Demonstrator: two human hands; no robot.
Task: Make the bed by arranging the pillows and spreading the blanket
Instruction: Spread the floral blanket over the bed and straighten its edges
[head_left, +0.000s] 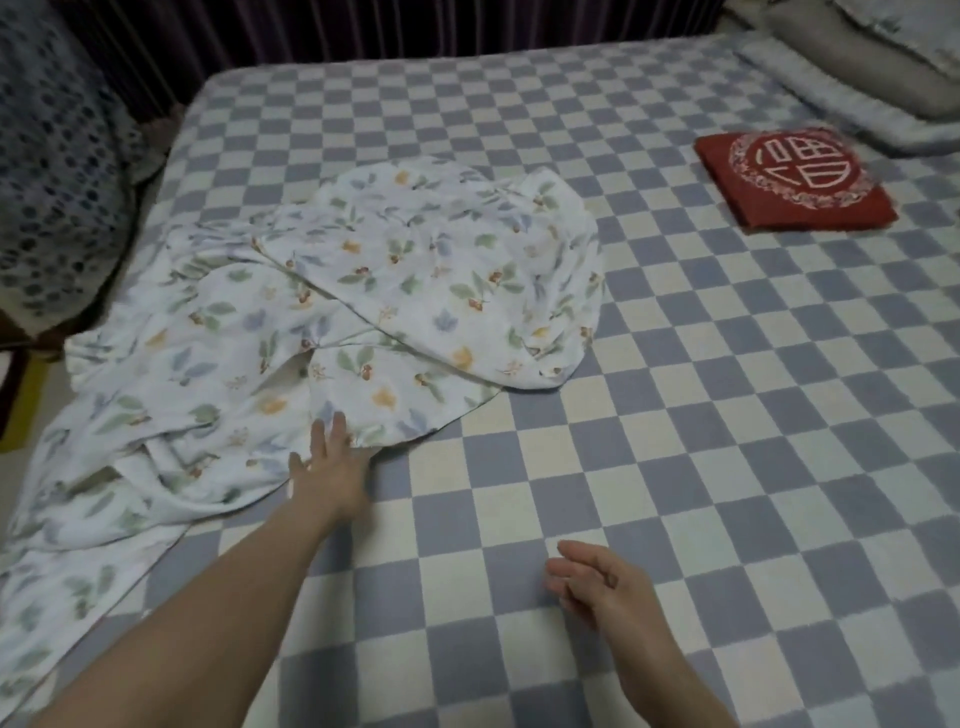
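From the head camera, a bed covered in a blue-and-cream checked sheet (649, 467) fills the scene. A crumpled white blanket printed with leaves and small fruit (332, 312) lies bunched on the left half, its left part draping over the bed's left edge. The left hand (330, 470) reaches forward with fingers spread flat, fingertips touching the blanket's near edge, gripping nothing. The right hand (605, 584) hovers over the bare sheet at near right, fingers loosely apart and empty. A flat red square cushion with a white circular emblem (795, 182) rests at far right. Beyond it, pale grey pillows (852, 67) are stacked in the far right corner.
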